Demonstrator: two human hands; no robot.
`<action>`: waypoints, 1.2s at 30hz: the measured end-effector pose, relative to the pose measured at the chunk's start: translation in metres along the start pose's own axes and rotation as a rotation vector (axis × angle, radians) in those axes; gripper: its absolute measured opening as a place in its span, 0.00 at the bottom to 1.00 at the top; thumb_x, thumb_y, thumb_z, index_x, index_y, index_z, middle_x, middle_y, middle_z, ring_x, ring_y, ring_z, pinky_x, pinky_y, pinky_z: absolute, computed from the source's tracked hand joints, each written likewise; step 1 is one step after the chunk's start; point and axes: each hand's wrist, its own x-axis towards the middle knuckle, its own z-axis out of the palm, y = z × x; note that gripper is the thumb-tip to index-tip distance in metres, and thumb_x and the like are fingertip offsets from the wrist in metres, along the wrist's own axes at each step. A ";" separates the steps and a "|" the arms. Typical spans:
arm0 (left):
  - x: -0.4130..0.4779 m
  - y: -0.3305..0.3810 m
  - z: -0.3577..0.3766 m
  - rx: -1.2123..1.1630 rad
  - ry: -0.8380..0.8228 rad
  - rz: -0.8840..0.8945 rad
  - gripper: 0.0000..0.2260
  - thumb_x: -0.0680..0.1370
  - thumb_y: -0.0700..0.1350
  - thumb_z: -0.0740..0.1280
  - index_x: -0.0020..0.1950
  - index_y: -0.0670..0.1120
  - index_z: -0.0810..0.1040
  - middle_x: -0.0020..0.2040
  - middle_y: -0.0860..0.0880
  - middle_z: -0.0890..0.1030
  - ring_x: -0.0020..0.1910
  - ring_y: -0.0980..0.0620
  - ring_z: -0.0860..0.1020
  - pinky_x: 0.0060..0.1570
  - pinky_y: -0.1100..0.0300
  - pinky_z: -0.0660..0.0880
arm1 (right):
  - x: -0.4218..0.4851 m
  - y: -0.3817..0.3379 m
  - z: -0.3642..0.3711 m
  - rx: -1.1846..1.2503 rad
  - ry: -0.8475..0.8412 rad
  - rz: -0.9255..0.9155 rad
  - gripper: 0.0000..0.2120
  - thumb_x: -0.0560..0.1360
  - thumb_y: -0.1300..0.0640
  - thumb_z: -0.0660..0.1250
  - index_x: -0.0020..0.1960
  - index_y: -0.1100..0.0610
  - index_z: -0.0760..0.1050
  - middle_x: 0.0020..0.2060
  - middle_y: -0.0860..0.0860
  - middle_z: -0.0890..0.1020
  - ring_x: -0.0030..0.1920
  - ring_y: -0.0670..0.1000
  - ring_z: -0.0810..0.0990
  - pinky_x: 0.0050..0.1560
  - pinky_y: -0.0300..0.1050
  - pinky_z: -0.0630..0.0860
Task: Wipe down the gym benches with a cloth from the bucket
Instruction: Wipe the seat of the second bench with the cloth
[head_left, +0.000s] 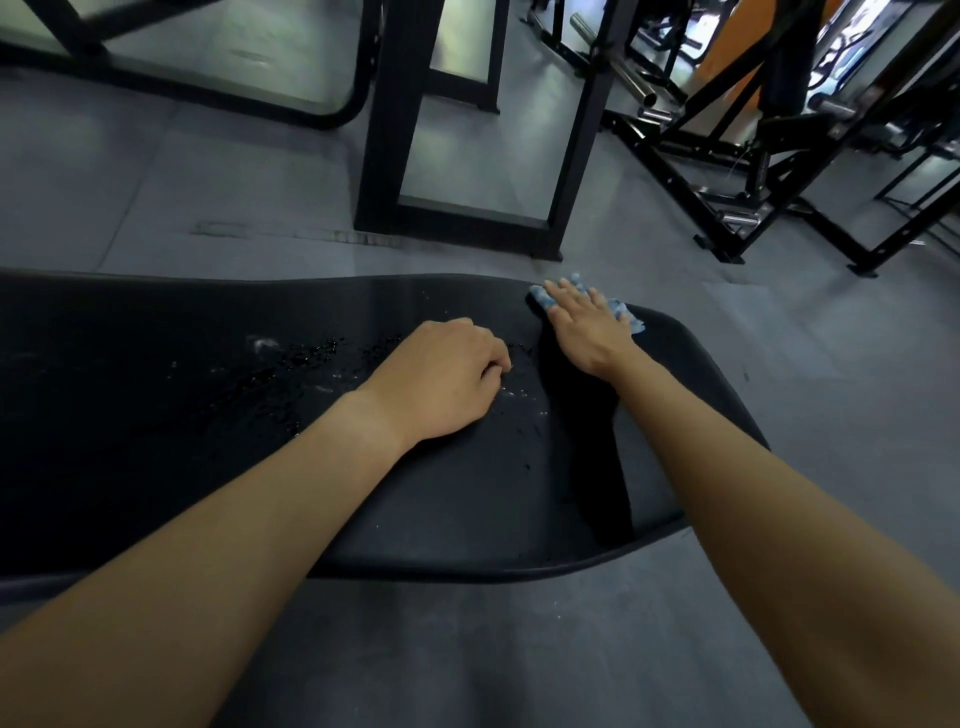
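On bench, far right edge: right fingers spread flat, pressing the cloth.
Right hand: palm down on the blue cloth, arm stretched forward.
Left fingers: curled under, holding nothing visible.
Left hand: resting mid-bench beside the droplets.
Bench: black pad, wet near its centre.
Floor: grey; a black frame stands behind the bench.

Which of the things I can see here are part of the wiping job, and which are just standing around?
Part of the job:
- black bench pad, wet with droplets
- blue cloth pressed flat under the right hand
- left hand, loosely curled, resting on the pad

Just standing around:
- black rack frame
- weight machines
- grey floor
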 end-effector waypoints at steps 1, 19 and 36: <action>-0.001 -0.001 0.001 0.007 -0.005 0.011 0.13 0.84 0.46 0.61 0.63 0.52 0.83 0.57 0.56 0.83 0.58 0.56 0.77 0.65 0.54 0.72 | 0.002 -0.007 0.002 0.013 -0.007 0.023 0.25 0.85 0.45 0.44 0.82 0.42 0.51 0.82 0.43 0.49 0.82 0.53 0.44 0.77 0.66 0.39; -0.032 -0.028 -0.022 0.141 0.085 -0.084 0.14 0.83 0.44 0.61 0.67 0.47 0.80 0.64 0.48 0.80 0.61 0.49 0.78 0.65 0.47 0.74 | -0.037 -0.031 0.009 0.015 -0.028 -0.057 0.25 0.85 0.47 0.45 0.82 0.41 0.51 0.82 0.42 0.49 0.82 0.52 0.43 0.78 0.65 0.39; -0.031 -0.028 -0.027 0.159 0.022 -0.163 0.15 0.84 0.44 0.58 0.69 0.47 0.77 0.62 0.50 0.80 0.61 0.49 0.77 0.64 0.49 0.74 | -0.038 -0.036 0.013 -0.035 -0.013 -0.147 0.25 0.86 0.45 0.44 0.82 0.42 0.51 0.82 0.44 0.50 0.82 0.51 0.44 0.80 0.60 0.42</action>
